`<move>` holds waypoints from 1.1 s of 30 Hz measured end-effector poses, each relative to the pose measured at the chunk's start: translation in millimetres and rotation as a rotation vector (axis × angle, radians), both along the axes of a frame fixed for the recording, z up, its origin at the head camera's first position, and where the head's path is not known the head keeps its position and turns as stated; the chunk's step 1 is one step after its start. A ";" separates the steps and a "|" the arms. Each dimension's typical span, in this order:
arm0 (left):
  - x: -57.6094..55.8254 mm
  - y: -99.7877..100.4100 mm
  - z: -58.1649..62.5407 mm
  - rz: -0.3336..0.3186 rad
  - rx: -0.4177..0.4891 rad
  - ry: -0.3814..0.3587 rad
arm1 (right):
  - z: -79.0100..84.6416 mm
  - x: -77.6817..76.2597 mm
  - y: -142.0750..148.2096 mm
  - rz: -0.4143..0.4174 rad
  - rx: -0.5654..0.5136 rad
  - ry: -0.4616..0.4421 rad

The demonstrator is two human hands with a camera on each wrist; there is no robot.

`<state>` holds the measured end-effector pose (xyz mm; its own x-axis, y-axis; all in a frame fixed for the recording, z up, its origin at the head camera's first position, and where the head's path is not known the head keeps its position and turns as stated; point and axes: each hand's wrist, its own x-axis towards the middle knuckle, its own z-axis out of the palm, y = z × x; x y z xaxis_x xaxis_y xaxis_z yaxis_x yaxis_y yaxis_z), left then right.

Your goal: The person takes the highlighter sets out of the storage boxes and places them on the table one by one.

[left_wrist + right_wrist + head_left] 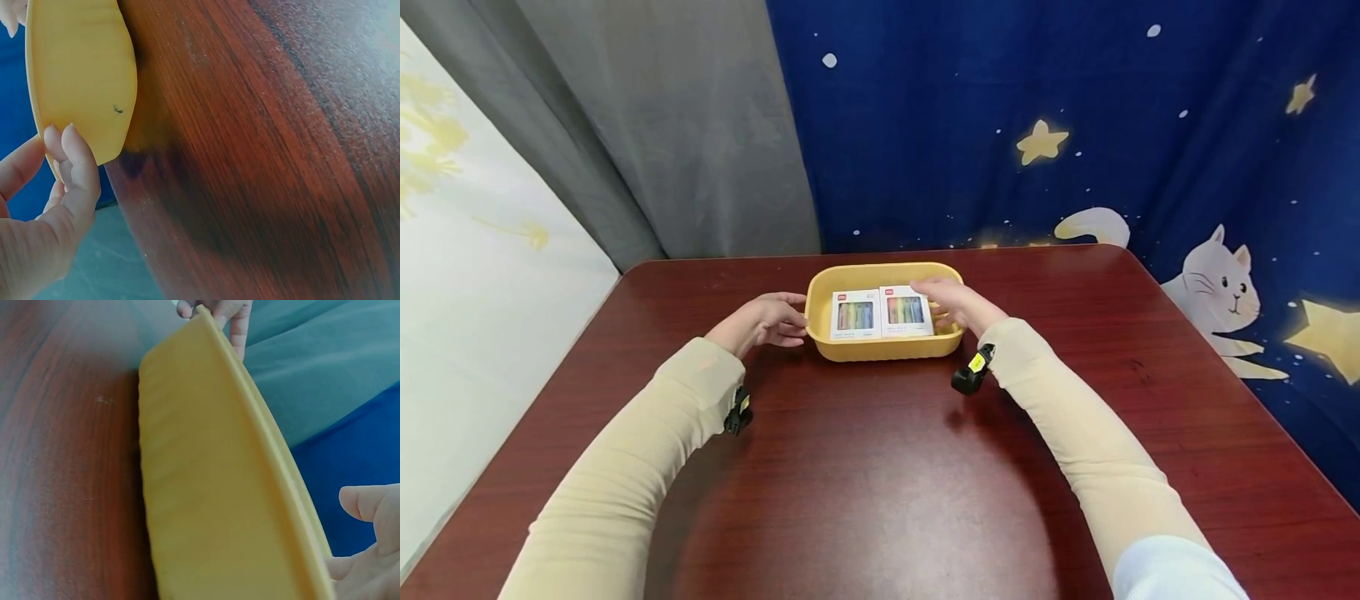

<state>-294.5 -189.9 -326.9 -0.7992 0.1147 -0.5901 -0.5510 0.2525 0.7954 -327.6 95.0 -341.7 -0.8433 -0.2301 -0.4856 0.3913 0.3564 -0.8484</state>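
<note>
A shallow yellow plastic basket (887,352) stands near the back edge of the table. Inside it, two white boxes lie side by side, a left box (856,315) and a right box (907,312), each with a window onto coloured sticks. At the basket's left end is my left hand (769,321), its loosely bent fingers against the outside of the rim. The left wrist view shows those fingertips (76,140) at the yellow wall. My right hand (958,302) reaches over the right end, fingers extended beside the right box. In the right wrist view its thumb (359,501) stands apart from the rim.
The basket rests on a dark red-brown wooden table (880,483). Behind it hang a grey curtain (700,125) and a blue curtain (925,125) with stars and a cat. A white panel (475,292) borders the left side. Each wrist carries a small black camera (972,375).
</note>
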 end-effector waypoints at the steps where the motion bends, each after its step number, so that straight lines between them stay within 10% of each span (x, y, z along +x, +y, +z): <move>1: 0.0 0.4 0.4 -0.002 -0.004 -0.001 | -1.2 0.2 -0.8 -0.011 0.001 -0.005; 33: -0.3 3.9 3.0 -0.007 -0.038 -0.013 | -5.9 -6.2 -3.6 -0.209 -0.065 -0.121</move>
